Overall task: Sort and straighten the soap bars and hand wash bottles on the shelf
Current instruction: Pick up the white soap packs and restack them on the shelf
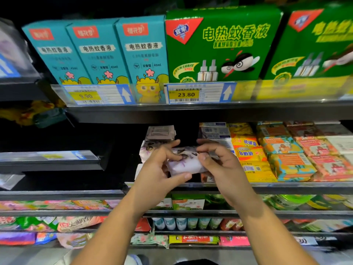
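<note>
A white wrapped soap bar [186,163] with a purple flower print is held in front of the middle shelf [286,185]. My left hand [160,169] grips its left end, thumb under it and fingers over the top. My right hand [219,163] pinches its right end. Behind my hands, more soap bars of the same print [150,146] lie stacked and askew. To the right stand yellow soap packs [250,159] and orange soap packs [286,161] in stacked rows.
The upper shelf holds teal boxes [99,52] and green mosquito-liquid boxes [219,44] behind price tags [186,94]. Left of the soap stack the shelf is dark. Lower shelves [191,213] carry small bottles [181,223] and assorted packets.
</note>
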